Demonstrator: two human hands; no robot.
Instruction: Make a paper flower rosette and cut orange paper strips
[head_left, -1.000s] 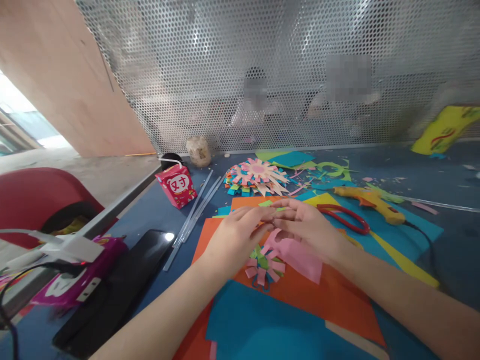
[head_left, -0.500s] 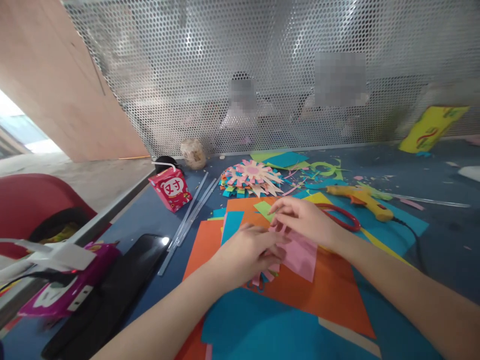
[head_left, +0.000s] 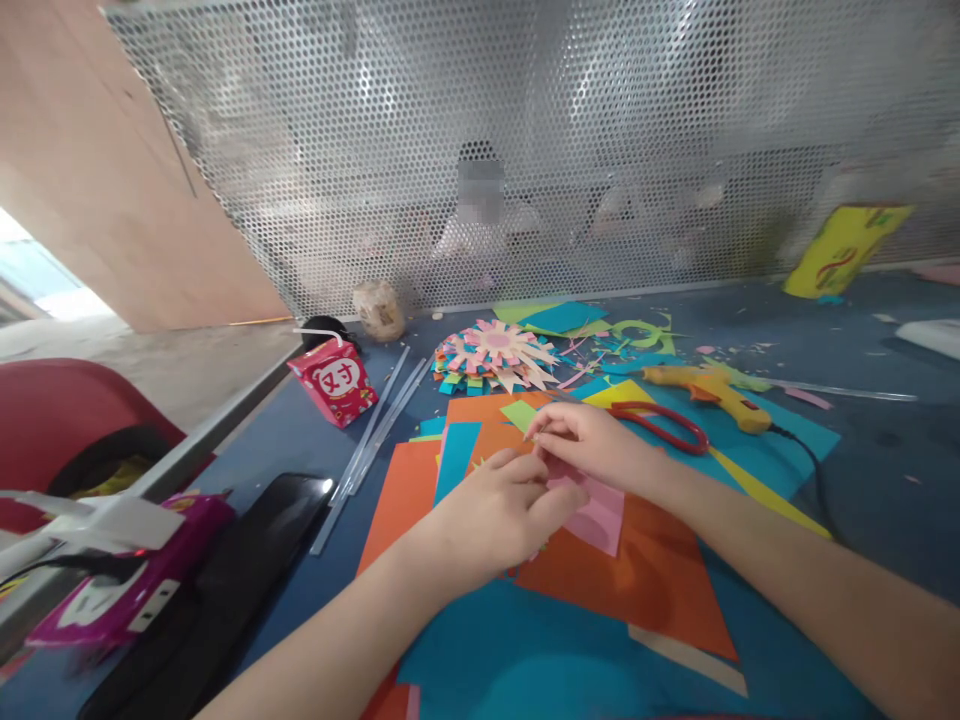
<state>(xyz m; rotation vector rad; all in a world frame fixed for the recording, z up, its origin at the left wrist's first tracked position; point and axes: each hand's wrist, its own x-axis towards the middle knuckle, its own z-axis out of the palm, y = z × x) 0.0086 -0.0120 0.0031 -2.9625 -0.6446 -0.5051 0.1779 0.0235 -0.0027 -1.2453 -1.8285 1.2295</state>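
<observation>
As I look down through the head camera, both hands meet at my 12 o'clock, fingertips close together. The left hand (head_left: pixel 484 515) is half-curled, palm down; the right hand (head_left: pixel 592 440) has its fingers drawn in. I cannot tell whether either grips anything.

The flat pink paper sheet (head_left: pixel 600 515) lies partly beneath them, at the left hand's 3 o'clock and the right hand's 6 o'clock. Its visible part slants from 11 towards 5 o'clock; both hands overlap it, so I call neither nearer.

Under it is a broad orange paper sheet (head_left: pixel 660 600), overlapping blue paper (head_left: pixel 525 655) on the dark blue tabletop (head_left: pixel 277 425). A yellow glue gun (head_left: pixel 716 390) sits at 2 o'clock, layered pink-and-cream paper rosettes (head_left: pixel 499 343) near 11. Beyond stands a perforated silver metal partition (head_left: pixel 300 150), a person (head_left: pixel 469 238) visible through it.
</observation>
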